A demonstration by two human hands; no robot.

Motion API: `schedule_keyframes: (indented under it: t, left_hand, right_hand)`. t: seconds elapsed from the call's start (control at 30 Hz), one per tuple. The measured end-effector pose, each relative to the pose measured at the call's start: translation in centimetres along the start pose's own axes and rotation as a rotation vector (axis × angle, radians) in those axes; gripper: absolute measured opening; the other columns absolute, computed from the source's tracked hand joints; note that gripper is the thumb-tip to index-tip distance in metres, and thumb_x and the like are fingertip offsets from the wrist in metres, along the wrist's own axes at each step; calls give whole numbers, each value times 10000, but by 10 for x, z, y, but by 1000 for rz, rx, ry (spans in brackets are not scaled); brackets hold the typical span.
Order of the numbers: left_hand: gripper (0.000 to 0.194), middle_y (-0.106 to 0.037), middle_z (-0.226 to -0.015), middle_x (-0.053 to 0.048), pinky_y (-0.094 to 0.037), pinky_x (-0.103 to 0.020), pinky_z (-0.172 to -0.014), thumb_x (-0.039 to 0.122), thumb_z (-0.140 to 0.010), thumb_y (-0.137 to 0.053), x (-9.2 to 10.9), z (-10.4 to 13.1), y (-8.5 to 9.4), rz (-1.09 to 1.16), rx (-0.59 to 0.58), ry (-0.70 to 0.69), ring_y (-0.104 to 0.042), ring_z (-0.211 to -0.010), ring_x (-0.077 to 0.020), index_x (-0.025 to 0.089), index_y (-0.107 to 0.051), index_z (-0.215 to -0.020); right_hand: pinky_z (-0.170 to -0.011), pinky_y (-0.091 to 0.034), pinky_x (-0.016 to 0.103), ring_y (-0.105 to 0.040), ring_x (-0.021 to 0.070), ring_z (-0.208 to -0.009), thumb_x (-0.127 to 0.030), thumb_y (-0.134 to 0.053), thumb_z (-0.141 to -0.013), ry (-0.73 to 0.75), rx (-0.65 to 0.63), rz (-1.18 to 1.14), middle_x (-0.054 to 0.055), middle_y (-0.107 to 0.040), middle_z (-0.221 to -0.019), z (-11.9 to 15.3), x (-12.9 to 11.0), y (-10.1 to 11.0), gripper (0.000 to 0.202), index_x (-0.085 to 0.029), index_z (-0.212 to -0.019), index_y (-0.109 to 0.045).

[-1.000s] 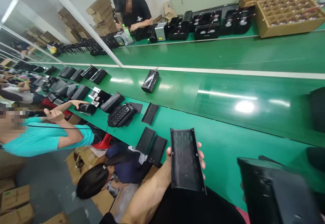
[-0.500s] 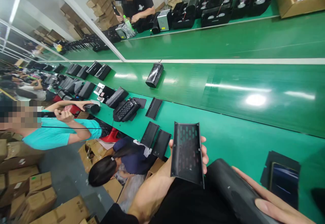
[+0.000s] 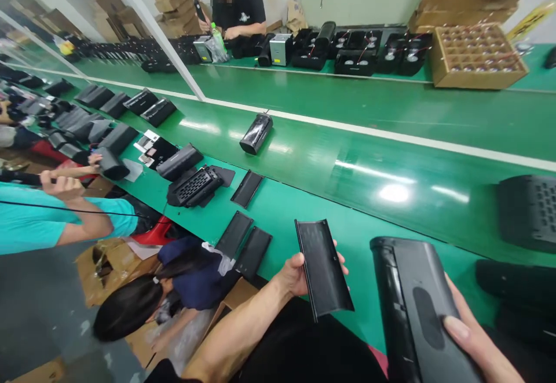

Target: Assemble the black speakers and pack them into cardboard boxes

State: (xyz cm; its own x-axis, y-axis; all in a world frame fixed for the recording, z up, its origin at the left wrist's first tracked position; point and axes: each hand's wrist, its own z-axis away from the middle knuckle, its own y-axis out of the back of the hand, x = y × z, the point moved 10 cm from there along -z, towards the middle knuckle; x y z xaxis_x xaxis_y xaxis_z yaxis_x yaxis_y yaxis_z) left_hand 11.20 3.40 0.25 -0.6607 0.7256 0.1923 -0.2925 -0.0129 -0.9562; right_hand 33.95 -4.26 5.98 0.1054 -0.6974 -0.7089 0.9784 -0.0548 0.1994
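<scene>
Gripping a black curved panel [image 3: 325, 270], the left hand [image 3: 296, 273] pinches its long sides between thumb and fingers, tilting it above the near edge of the green worktop [image 3: 360, 223]. To its right and apart from it, the right hand [image 3: 471, 331] clasps a black rounded casing [image 3: 412, 296], its thumb pressed beside the oval patch [image 3: 428, 318] on the casing's face. Left of the curved panel, two black rectangular panels [image 3: 254, 252] lie side by side at the worktop's edge, and a black perforated housing [image 3: 195, 186] sits farther left. Beyond, a glossy black unit [image 3: 257, 134] rests on the green conveyor [image 3: 304, 139].
</scene>
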Motion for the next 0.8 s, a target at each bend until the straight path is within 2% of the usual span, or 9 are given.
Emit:
schedule_keyframes:
  t: [0.07, 0.13, 0.2, 0.27, 0.37, 0.47, 0.67, 0.8]
  left_hand:
    - [900, -705, -1290, -159, -560, -485, -977, 567, -614, -941, -4, -4, 3, -31, 9, -2, -673, -1160, -335, 186, -668, -1382]
    - [857, -703, -1341, -167, -542, -476, -1003, 555, -636, -936, -8, -8, 2, -69, 20, -6, -672, -1205, -359, 182, -685, -1366]
    - [826, -699, -1375, -179, -497, -489, -1079, 549, -660, -924, -10, -11, -4, -112, 16, -9, -654, -1263, -383, 164, -697, -1354]
    - [835, -695, -1392, -190, -449, -491, -1146, 558, -687, -905, -12, -12, -14, -156, -3, -17, -632, -1310, -392, 141, -687, -1378]
    - [878, -675, -1423, -203, -448, -476, -1155, 559, -708, -883, -13, -14, -24, -195, -33, -34, -611, -1346, -397, 121, -650, -1433]
    - [891, -663, -1434, -213, -470, -456, -1133, 542, -709, -881, -15, -15, -26, -190, -51, -45, -609, -1352, -392, 116, -633, -1451]
    - [862, -699, -1362, -204, -497, -443, -1083, 528, -675, -916, -21, -20, -17, -175, -45, -52, -663, -1266, -370, 141, -658, -1401]
    - [827, -739, -1268, -186, -528, -432, -1010, 512, -618, -948, -29, -23, -8, -150, -15, -28, -702, -1181, -356, 162, -696, -1324]
  right_hand:
    - [-952, -651, 507, -648, 428, -1323, -672, -491, -971, 136, 41, 68, 40, -450, -1679, -3, -28, -5, 843, -423, -1703, -157]
    - [-1101, -551, 553, -545, 443, -1430, -665, -588, -926, 282, 76, 212, 61, -404, -1705, -8, -53, -16, 934, -377, -1711, -169]
    - [-1187, -445, 600, -450, 446, -1502, -668, -656, -881, 371, 86, 354, 79, -363, -1725, -12, -69, -32, 1018, -357, -1713, -160]
    - [-1210, -395, 625, -411, 430, -1529, -677, -667, -871, 409, 76, 454, 86, -332, -1738, -15, -80, -47, 1037, -359, -1711, -148]
    - [-1206, -384, 641, -420, 411, -1525, -682, -636, -893, 421, 58, 543, 105, -346, -1726, -19, -86, -60, 1018, -361, -1712, -124]
    - [-1180, -409, 653, -430, 418, -1516, -681, -653, -885, 416, 36, 619, 118, -358, -1715, -25, -83, -63, 1044, -370, -1713, -99]
    - [-1161, -436, 650, -429, 424, -1516, -681, -654, -878, 409, 36, 670, 127, -343, -1720, -31, -84, -66, 1056, -359, -1714, -94]
    - [-1200, -369, 671, -382, 426, -1543, -682, -647, -882, 422, 46, 643, 132, -324, -1727, -28, -89, -72, 1050, -343, -1716, -106]
